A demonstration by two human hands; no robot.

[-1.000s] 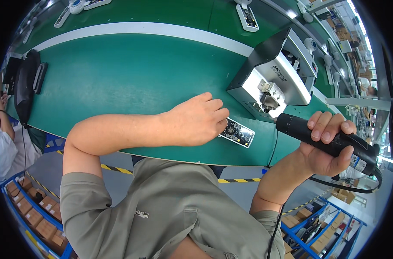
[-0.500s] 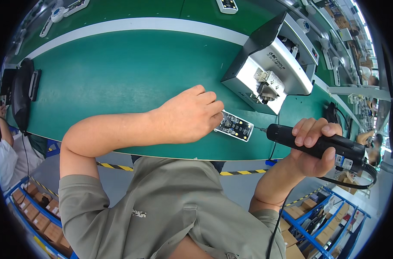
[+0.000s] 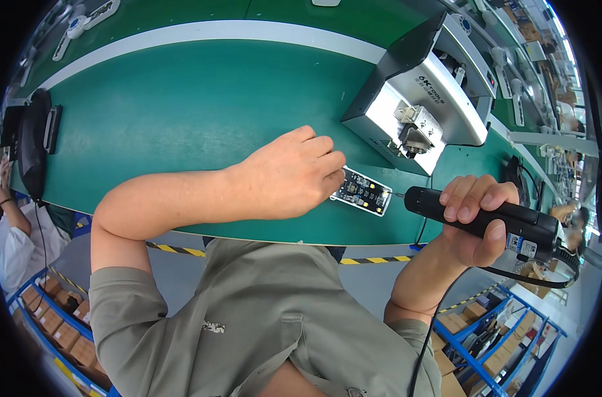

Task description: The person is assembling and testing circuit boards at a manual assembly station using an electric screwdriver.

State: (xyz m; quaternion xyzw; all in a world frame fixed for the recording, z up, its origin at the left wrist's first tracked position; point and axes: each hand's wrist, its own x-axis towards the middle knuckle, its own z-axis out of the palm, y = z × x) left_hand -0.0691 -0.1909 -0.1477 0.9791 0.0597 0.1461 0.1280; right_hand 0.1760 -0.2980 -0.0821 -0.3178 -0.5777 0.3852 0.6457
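Note:
My left hand [image 3: 293,173] is closed on the left end of a small black circuit board [image 3: 365,192] in a white, rounded rectangular case. Its fingertips are partly hidden behind the hand. The board lies tilted over the green bench, its right end lower. In my right hand [image 3: 471,246] I grip a black corded electric screwdriver [image 3: 426,203], fingers over the top and thumb along the near side. The thin bit [image 3: 398,194] points left, close to the board's right end; whether it touches cannot be made out.
Beyond the board stands a silver and black screw feeder [image 3: 406,99] on the green bench [image 3: 182,119]. A black device [image 3: 35,145] is at the bench's left end. Another person [image 3: 20,231] sits far left. Blue racks [image 3: 479,344] with boxes flank me below.
The screwdriver has shifted slightly left, its bit nearer the board's right end. My left hand keeps its hold. The view has moved a little, and the far-left person's arm now shows more.

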